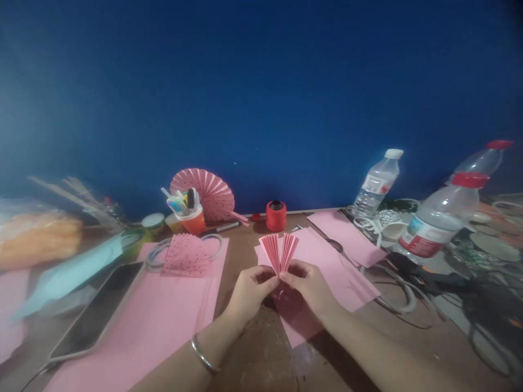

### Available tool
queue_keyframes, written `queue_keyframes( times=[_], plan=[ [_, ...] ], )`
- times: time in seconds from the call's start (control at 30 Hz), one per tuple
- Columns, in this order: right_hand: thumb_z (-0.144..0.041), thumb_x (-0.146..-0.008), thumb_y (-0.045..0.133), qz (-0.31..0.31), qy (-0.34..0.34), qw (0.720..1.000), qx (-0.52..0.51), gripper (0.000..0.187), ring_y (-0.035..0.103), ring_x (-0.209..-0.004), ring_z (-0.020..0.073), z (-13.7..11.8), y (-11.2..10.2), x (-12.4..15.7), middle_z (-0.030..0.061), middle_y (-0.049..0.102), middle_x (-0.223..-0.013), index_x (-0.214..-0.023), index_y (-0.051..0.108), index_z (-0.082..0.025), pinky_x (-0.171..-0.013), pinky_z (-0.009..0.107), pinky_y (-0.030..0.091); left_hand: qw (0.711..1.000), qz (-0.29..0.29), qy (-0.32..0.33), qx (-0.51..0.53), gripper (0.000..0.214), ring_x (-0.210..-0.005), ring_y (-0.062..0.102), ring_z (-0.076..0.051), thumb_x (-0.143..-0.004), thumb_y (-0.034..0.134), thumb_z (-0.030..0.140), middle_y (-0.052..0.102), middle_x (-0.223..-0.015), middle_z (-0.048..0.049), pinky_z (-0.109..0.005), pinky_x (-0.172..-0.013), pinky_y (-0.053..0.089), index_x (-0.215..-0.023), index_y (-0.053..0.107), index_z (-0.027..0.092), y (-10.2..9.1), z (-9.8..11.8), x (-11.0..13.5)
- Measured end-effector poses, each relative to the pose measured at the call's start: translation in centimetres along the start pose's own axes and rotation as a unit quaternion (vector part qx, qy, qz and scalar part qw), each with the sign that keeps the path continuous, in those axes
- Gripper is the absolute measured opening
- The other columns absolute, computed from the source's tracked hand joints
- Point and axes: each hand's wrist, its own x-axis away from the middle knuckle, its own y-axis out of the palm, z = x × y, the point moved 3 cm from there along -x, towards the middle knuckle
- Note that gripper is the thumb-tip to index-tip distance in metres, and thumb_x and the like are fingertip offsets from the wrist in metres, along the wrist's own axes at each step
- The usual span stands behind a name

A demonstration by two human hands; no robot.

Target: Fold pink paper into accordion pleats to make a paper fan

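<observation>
Both hands pinch the base of a small pleated pink paper fan (279, 250) held upright above the wooden table (261, 354). My left hand (250, 291), with a silver bangle on its wrist, grips the fan's bottom from the left. From the right, my right hand (307, 283) grips the same point. The fan's folds spread into two halves at the top. Flat pink paper sheets (339, 272) lie directly beneath the hands.
A large pink sheet (163, 321) carries a phone (98, 310), a dotted folded fan (187, 255) and a tape ring. Behind stand a pen cup (191, 215), an open pink fan (208, 193), a red spool (276, 215), scissors (333, 242). Water bottles (441, 218) and cables sit at right.
</observation>
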Motion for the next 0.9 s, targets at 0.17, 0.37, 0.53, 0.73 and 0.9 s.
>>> queue_keyframes(
  times=[0.17,0.37,0.53,0.73,0.9],
  plan=[
    [-0.036,-0.068,0.065,0.0,0.015,1.0,0.0,0.02,0.055,-0.057,0.0144,0.3,0.11,0.22,0.0003,0.061,-0.061,-0.066,0.061,-0.017,-0.056,0.027,0.041,1.0,-0.011,0.014,-0.014,0.015,-0.058,0.056,-0.013,-0.071,0.06,0.023,0.063,-0.065,-0.0048,-0.024,-0.057,0.046,-0.077,0.064,0.01,0.09,0.08,0.16],
    [-0.033,-0.069,0.064,0.013,0.009,0.999,0.035,0.02,0.049,-0.052,0.0114,0.13,0.1,0.36,-0.0018,0.056,-0.054,-0.061,0.059,-0.015,-0.052,0.023,0.038,0.999,-0.002,0.032,-0.04,0.012,-0.06,0.056,-0.014,-0.071,0.058,0.022,0.063,-0.065,-0.005,-0.024,-0.058,0.045,-0.071,0.064,0.01,0.1,0.25,0.3],
    [-0.034,-0.07,0.063,0.01,0.01,0.998,0.06,0.021,0.049,-0.053,0.0119,-0.2,0.13,0.48,-0.0011,0.056,-0.054,-0.061,0.06,-0.015,-0.053,0.023,0.038,0.999,0.001,0.03,-0.037,0.012,-0.06,0.057,-0.015,-0.07,0.058,0.022,0.064,-0.065,-0.0047,-0.024,-0.058,0.044,-0.069,0.064,0.011,0.19,0.51,0.47],
    [-0.034,-0.07,0.063,0.012,0.004,0.996,0.088,0.022,0.049,-0.053,0.012,-0.35,0.1,0.5,-0.001,0.056,-0.054,-0.059,0.059,-0.015,-0.052,0.023,0.037,0.999,0.014,0.03,-0.037,0.012,-0.061,0.056,-0.014,-0.07,0.059,0.022,0.064,-0.065,-0.004,-0.023,-0.058,0.043,-0.07,0.065,0.011,0.15,0.3,0.51],
    [-0.035,-0.071,0.062,0.004,0.003,0.995,0.097,0.024,0.05,-0.053,0.0125,-0.3,0.05,0.43,-0.0008,0.056,-0.054,-0.059,0.059,-0.014,-0.052,0.023,0.037,0.998,0.02,0.045,-0.045,0.011,-0.062,0.055,-0.013,-0.071,0.059,0.021,0.064,-0.064,-0.0031,-0.022,-0.059,0.042,-0.069,0.065,0.012,0.17,0.34,0.6]
  ],
)
